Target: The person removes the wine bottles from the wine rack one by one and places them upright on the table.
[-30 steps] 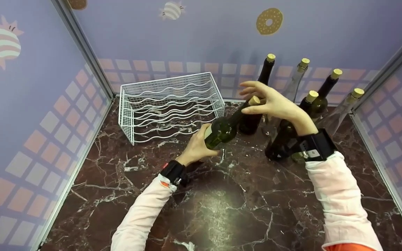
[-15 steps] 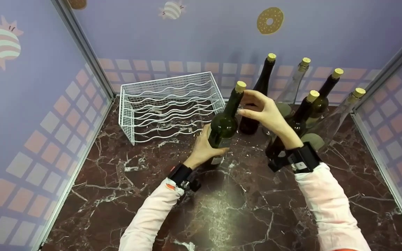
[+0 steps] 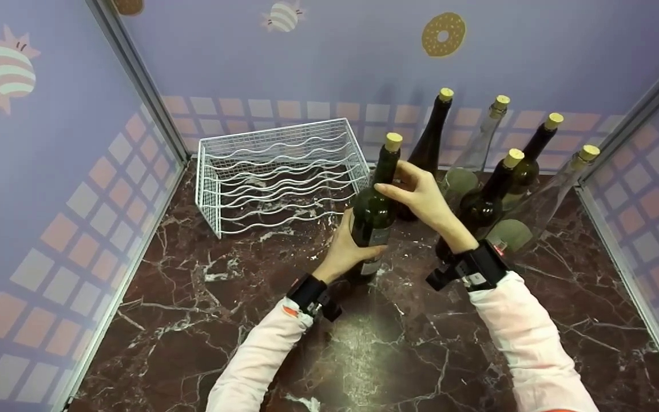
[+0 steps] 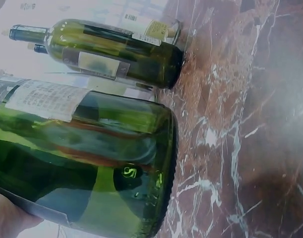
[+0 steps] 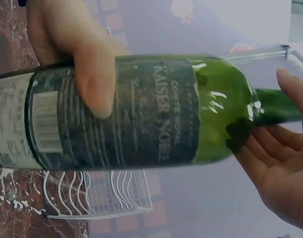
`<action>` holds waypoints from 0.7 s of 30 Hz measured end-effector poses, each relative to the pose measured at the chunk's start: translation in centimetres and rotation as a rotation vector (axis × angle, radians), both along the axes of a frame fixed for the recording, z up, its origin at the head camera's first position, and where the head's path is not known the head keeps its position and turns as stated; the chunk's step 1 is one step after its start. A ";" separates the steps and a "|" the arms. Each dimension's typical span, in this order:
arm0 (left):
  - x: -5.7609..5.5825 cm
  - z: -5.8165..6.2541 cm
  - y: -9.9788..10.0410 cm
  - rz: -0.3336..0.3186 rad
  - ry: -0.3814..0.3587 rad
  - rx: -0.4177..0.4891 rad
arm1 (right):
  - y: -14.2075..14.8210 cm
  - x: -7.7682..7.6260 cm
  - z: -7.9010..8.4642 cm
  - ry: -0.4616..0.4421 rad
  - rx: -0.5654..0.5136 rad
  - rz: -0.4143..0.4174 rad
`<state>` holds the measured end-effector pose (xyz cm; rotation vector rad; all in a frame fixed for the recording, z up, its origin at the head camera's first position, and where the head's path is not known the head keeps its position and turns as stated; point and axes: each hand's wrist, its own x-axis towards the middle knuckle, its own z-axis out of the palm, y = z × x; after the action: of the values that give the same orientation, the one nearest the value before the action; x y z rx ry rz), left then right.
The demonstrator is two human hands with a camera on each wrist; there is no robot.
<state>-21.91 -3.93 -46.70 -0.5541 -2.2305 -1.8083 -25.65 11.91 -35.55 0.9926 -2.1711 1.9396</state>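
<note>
A green wine bottle (image 3: 372,214) with a cork is held nearly upright, its neck leaning slightly right. My left hand (image 3: 345,247) grips its body low down, the thumb (image 5: 95,82) lying across the dark label in the right wrist view. Around the neck, my right hand (image 3: 424,200) has its thumb on one side and its fingers on the other. The right wrist view shows those fingers (image 5: 263,148) fairly straight against the shoulder, not wrapped tight. In the left wrist view the bottle's base (image 4: 163,163) appears close to the table; contact cannot be told.
A white wire rack (image 3: 272,130) with wavy bars stands at the back left. Several corked bottles stand at right, including a dark one (image 3: 481,200) and a clear one (image 3: 541,200). Patterned panels enclose the marble tabletop (image 3: 409,343).
The bottle has swung from a strong tilt to nearly upright and shifted slightly right. My right hand has come down and left onto its neck and shoulder. My left hand moved right with it.
</note>
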 end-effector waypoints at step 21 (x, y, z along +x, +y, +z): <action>-0.5 -1.0 1.2 0.007 0.001 -0.017 | -0.3 0.4 0.1 0.126 0.076 -0.187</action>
<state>-22.41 -2.73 -47.67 -0.5494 -2.2462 -1.7864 -25.20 11.63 -35.46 0.8618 -2.1938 1.6789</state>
